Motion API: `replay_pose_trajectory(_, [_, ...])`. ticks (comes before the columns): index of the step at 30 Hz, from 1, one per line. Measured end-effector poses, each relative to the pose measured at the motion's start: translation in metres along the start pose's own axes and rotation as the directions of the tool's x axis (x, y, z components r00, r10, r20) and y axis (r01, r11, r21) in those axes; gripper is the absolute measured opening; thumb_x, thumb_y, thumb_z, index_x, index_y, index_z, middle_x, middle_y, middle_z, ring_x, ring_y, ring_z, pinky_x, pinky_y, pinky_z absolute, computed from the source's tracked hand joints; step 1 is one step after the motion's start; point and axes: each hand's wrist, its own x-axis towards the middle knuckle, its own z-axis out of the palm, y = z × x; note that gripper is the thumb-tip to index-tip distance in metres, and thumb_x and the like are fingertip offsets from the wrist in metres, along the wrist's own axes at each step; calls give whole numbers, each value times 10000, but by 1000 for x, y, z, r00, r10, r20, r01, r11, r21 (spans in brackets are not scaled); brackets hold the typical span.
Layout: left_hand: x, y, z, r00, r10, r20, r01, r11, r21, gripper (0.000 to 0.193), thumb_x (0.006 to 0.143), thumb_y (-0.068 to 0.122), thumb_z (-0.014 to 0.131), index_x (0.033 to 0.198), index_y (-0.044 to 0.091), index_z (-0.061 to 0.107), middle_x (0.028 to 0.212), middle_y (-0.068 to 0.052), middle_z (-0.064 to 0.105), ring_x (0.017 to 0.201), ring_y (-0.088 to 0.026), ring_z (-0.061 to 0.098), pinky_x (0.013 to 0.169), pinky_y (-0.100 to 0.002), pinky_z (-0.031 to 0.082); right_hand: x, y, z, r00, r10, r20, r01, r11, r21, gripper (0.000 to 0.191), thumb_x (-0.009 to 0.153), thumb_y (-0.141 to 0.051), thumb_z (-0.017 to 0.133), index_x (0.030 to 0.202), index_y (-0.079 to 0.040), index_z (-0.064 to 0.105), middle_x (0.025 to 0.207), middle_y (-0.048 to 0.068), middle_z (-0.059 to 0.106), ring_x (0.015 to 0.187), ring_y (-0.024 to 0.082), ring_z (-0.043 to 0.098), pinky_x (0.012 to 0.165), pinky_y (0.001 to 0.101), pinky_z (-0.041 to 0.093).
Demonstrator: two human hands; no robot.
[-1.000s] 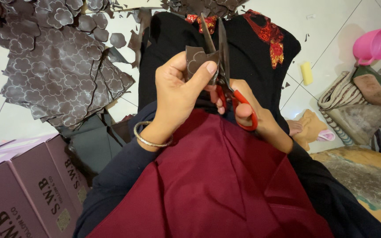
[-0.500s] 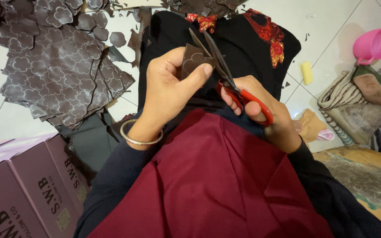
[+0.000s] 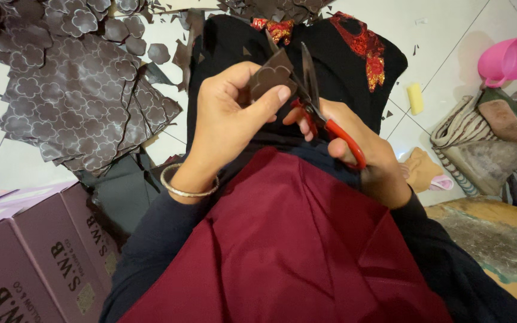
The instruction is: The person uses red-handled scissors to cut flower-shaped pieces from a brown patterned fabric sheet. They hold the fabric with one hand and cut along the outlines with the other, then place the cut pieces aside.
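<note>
Scissors (image 3: 315, 107) with red handles sit in my right hand (image 3: 360, 149), fingers through the loops and clenched on them, blades parted above the knuckles. I see the left hand (image 3: 228, 119) pinching a brown cutout (image 3: 270, 81) between thumb and fingertips, its edge between the blades. Beyond the left fingers lies a brown sheet (image 3: 79, 107) stamped with flower shapes. A silver bracelet (image 3: 188, 190) circles the left wrist.

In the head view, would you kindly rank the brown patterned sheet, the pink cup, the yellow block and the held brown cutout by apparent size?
1. Brown patterned sheet
2. Pink cup
3. Brown cutout, nearer the camera, so its rank against the cup is unsure
4. Yellow block
</note>
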Motion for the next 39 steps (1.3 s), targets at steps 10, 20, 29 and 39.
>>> replay_pose_trajectory(10, [-2,3,1,998,25,55,-31,993,112,122,979,127,759,956,11,727,817,26,689,717,-4,571,629,-180,453,-26,-1,8,995,43,-87,-39,998,46,953,902,-898,368,1138,-7,612,949,29,507,820,100,469,850,263,441])
replay_pose_trajectory(20, [-1,5,-1,997,5,78,-13,995,97,179,1008,192,725,956,21,727,760,38,656,669,-12,580,594,-183,464,-36,9,9,989,53,-140,-26,982,187,924,988,-781,421,1418,35,485,1153,66,548,960,124,497,902,263,443])
replay_pose_trajectory(29, [1,3,-7,995,15,102,-28,992,121,148,997,129,727,907,16,696,740,37,633,661,-8,550,587,-188,430,-39,11,7,985,99,-144,-51,951,306,843,999,-742,475,1342,26,529,1115,59,544,940,123,489,875,262,432])
replay_pose_trajectory(39, [2,-2,4,1000,-1,-31,-2,995,-99,125,990,130,743,951,23,693,826,3,699,702,-33,631,642,-195,539,-38,9,9,977,125,-171,-71,953,294,849,993,-751,467,1335,24,517,1108,59,536,949,129,483,886,269,428])
